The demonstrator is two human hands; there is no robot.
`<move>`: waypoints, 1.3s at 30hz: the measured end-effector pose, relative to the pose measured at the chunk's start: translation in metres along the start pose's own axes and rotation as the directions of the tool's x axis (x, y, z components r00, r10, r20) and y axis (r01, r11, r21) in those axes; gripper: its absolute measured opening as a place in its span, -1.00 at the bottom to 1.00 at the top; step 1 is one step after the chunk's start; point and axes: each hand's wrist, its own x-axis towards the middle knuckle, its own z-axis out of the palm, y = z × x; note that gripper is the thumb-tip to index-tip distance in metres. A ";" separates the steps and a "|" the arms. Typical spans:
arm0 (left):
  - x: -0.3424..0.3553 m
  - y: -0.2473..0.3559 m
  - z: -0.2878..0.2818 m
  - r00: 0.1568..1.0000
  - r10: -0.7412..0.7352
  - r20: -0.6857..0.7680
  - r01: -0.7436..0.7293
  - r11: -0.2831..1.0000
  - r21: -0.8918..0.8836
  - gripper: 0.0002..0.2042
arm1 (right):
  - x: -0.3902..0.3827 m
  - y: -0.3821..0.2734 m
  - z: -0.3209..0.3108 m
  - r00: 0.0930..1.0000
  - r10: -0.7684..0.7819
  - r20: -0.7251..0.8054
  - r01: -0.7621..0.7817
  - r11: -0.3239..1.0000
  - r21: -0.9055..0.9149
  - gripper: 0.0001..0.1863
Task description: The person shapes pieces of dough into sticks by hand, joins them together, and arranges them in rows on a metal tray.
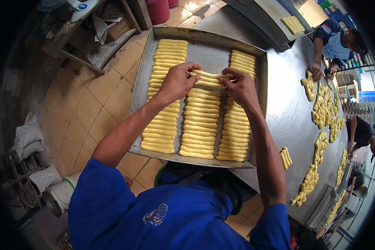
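A strip of yellow dough [210, 76] stretches sideways between my two hands over the metal tray [208, 53]. My left hand [178, 82] pinches its left end, and my right hand [241, 86] grips the right end. Another dough strip [208, 83] lies just below it, close to my fingers; whether I hold that one too I cannot tell. Beneath my hands runs the middle column of dough strips [200, 121], which stops short of the tray's far side. Full-length columns stand on either side: a left one [160, 133] and a right one [235, 133], both partly covered by my forearms.
The tray's right side overlaps a steel table [279, 112]. On that table lie a few loose strips [286, 158] and piles of shaped dough [324, 104]. A co-worker [335, 43] handles dough at the far right. Another tray [275, 21] sits beyond mine; tiled floor [87, 108] is on the left.
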 end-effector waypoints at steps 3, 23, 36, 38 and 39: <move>-0.004 0.004 0.003 1.000 -0.005 -0.010 0.006 0.994 0.112 -0.66 | -0.003 0.000 0.005 1.000 -0.009 -0.022 0.008 0.999 -0.043 -0.68; -0.038 -0.004 -0.013 0.898 0.376 0.229 -0.377 0.388 0.841 -0.43 | -0.036 0.016 0.011 0.816 -0.572 0.091 0.409 0.458 -0.789 -0.51; -0.018 0.008 -0.013 0.881 0.469 0.063 -0.398 0.664 0.633 -0.71 | -0.064 0.030 0.013 0.881 -0.460 0.106 0.370 0.533 -0.761 -0.44; 0.000 0.012 -0.008 0.893 0.433 0.122 -0.416 0.690 0.592 -0.72 | -0.069 0.032 0.024 0.881 -0.468 0.067 0.358 0.568 -0.741 -0.47; 0.010 0.014 -0.001 0.907 0.387 0.163 -0.410 0.734 0.541 -0.72 | -0.072 0.036 0.029 0.882 -0.469 0.055 0.357 0.586 -0.727 -0.51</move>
